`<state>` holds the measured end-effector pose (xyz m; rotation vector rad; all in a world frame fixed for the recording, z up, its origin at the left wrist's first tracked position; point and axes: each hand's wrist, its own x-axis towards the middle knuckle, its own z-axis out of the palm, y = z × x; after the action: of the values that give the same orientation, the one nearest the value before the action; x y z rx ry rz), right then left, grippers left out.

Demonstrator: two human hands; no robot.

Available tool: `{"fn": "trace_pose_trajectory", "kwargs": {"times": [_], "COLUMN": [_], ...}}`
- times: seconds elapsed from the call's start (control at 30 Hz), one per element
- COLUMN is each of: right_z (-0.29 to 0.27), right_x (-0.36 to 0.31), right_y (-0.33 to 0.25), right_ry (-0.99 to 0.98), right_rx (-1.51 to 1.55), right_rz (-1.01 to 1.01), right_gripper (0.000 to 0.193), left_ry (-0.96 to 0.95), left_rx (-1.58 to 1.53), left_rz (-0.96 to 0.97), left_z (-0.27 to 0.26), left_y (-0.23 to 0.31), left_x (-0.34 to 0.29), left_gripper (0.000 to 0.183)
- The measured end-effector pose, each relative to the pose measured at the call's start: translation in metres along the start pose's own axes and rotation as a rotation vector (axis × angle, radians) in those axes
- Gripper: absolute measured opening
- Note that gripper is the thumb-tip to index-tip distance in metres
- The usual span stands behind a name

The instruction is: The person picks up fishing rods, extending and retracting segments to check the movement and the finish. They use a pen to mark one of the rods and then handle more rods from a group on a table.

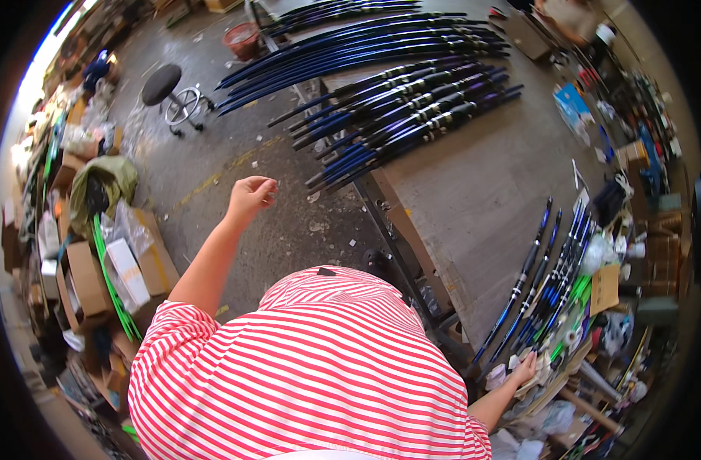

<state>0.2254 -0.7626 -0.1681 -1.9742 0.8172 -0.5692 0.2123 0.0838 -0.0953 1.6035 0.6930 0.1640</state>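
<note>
My left hand [251, 199] is raised over the floor, away from the table, with thumb and fingers pinched together. Whatever may be between those fingertips is too small to make out. Far to the right, my right hand [525, 368] reaches to the near end of the table, its fingers drawn together beside crumpled white paper [496, 376]. What it grips, if anything, is unclear. Just beyond it lies a group of dark blue and black fishing rods [551, 284]. Two more such rods [517, 280] lie apart to their left.
Many fishing rods [412, 100] lie in rows across the table's [473, 199] far end, their ends overhanging its left edge. A round stool [162, 84] on casters and a reddish bucket [243, 40] stand on the floor. Cardboard boxes [86, 280] crowd the left; clutter lines the right.
</note>
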Motion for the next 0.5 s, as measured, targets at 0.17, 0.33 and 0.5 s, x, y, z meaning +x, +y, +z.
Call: {"fn": "trace_pose_trajectory", "kwargs": {"times": [0.17, 0.33, 0.5], "right_z": [-0.001, 0.079, 0.249], "right_x": [0.021, 0.012, -0.03], "right_y": [-0.01, -0.103, -0.209], "right_ry": [-0.026, 0.107, -0.336], "right_rx": [-0.629, -0.781, -0.188], "right_rz": [0.013, -0.409, -0.554], "right_gripper": [0.035, 0.037, 0.033], "left_ry": [0.037, 0.051, 0.045], "left_rx": [0.042, -0.04, -0.316], "left_rz": [0.048, 0.01, -0.212], "left_z": [0.014, 0.049, 0.08], "left_y": [-0.034, -0.048, -0.046], "left_x": [-0.012, -0.004, 0.015], "left_gripper": [0.02, 0.033, 0.052]}}
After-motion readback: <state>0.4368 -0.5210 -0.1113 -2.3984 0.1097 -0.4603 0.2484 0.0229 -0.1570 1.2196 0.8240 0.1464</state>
